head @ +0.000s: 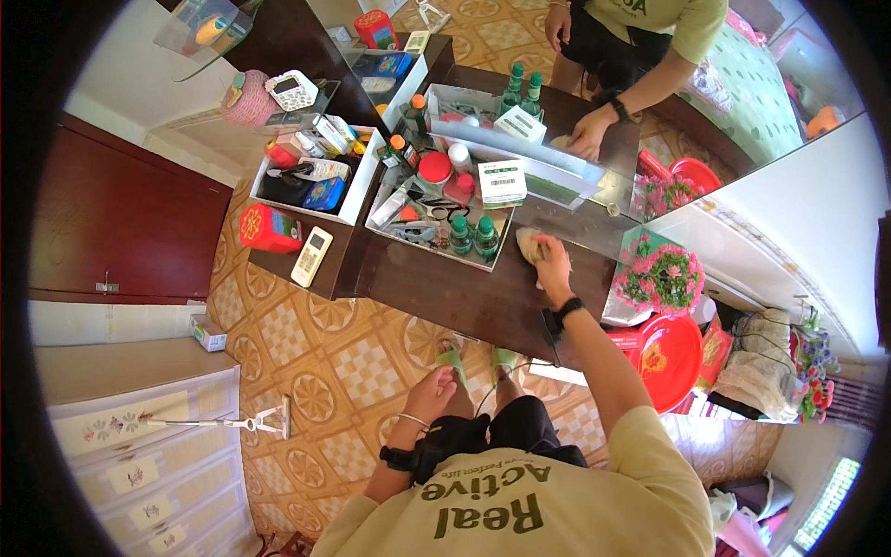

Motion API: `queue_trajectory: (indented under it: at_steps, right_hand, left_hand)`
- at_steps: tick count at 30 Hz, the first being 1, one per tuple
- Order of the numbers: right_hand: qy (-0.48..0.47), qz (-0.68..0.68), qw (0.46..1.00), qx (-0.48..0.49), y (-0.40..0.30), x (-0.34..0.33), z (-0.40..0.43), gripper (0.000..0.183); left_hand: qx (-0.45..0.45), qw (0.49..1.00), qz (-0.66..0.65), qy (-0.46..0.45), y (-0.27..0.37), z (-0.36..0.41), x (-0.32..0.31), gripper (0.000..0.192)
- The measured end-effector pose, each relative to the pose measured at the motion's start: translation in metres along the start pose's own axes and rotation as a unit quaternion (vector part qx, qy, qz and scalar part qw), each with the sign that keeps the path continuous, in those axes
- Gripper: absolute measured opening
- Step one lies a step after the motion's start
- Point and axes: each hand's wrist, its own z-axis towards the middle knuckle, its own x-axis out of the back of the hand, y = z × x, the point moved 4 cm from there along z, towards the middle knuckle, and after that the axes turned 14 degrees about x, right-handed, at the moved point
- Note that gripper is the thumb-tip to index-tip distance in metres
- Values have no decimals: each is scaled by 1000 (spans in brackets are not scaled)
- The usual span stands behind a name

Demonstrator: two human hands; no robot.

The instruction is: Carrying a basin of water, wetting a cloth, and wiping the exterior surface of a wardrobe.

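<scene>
My right hand [553,266] presses a beige cloth [530,246] onto the dark wooden dresser top [445,289], close to the mirror. Left of the cloth stands a white-edged tray [492,261] with two green-capped bottles [473,238], scissors [446,211], a red-lidded jar [435,169] and small items. A white box with green print [501,184] stands at the tray's back right corner. My left hand [430,395] hovers over my lap, its fingers loosely curled, with nothing visible in it. The mirror repeats my right hand and the cloth.
A white box of bottles and packets [358,188], a red tin [268,228] and a remote control [312,256] are at left. Pink artificial flowers [661,278] and a red plastic basin [672,365] are at right. A black cable [511,369] hangs near my legs.
</scene>
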Motion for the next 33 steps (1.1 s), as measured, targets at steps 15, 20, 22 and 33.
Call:
queue_trajectory:
  at_steps: [15, 20, 22, 33]
  right_hand:
    - [-78, 117, 990, -29, -14, -6, -154, 37]
    - [269, -103, 933, -215, 11, 40, -160, 47]
    - [291, -282, 868, -288, 1, 32, -161, 46]
    - [190, -174, 943, -210, -164, -241, -77, 51]
  left_hand:
    - [-14, 995, 96, -39, -13, 14, 90, 37]
    - [-31, 994, 90, -44, -25, 19, 112, 37]
    - [-40, 995, 88, -39, -31, 19, 117, 37]
    - [9, 999, 18, 36, -119, -16, 163, 36]
